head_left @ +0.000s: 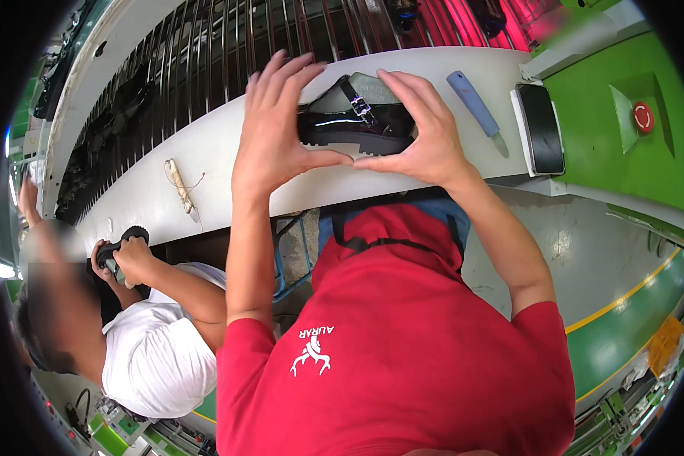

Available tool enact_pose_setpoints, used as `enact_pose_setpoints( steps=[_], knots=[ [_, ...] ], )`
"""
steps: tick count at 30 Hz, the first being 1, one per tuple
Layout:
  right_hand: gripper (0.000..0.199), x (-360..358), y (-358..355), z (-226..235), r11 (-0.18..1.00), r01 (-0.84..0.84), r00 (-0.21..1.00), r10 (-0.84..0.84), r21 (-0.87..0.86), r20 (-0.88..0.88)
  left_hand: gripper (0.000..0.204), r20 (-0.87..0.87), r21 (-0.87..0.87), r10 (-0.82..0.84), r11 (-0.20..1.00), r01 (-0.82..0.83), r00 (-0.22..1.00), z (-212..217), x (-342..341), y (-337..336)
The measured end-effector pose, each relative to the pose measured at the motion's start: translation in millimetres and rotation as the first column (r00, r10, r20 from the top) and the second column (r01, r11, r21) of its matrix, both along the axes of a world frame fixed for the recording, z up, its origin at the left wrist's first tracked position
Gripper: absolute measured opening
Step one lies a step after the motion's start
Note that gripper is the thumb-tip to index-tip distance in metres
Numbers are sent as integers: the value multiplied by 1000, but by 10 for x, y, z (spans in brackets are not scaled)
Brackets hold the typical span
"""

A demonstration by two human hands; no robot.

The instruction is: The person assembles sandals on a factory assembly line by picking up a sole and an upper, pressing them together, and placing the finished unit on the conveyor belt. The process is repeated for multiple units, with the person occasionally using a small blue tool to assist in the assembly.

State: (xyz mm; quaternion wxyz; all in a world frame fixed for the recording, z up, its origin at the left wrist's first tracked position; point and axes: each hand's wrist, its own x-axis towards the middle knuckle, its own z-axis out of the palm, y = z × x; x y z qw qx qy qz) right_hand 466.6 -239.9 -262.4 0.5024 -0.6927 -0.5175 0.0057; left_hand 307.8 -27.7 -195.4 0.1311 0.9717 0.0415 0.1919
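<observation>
- At the near edge of the white bench (205, 152), a glossy black buckled shoe (353, 125) lies, long axis left-right.
- Left hand (275, 140) and right hand (422, 129) grip its ends, equally near.

Single head-worn fisheye view, steeply downward, close over the white bench (205, 152) and the person's own forearms

A glossy black shoe (355, 125) with a silver buckle is seen at upper centre; a blue-handled knife (475, 105) and a red button (643, 117) at upper right.
</observation>
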Motion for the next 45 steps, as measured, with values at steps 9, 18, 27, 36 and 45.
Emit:
enact_pose_setpoints(
  steps=[9,18,27,36,45],
  knots=[
    [76,516,-573,-43,884,449,834,-364,-127,414,128,-241,-19,-148,989,147,959,-68,406,-303],
    [47,540,-443,207,953,273,868,-302,-129,-394,114,-136,8,-221,974,225,966,-113,487,-295],
    [34,-2,333,385,707,241,404,550,665,-731,117,-115,31,-252,966,257,961,-102,481,-387],
    [35,-69,358,350,738,264,456,471,620,-755,116,-78,15,-216,976,218,973,-170,435,-399],
    [31,-236,650,364,728,326,522,393,603,-757,110,-107,-51,-173,984,169,979,-177,434,-405]
  ],
)
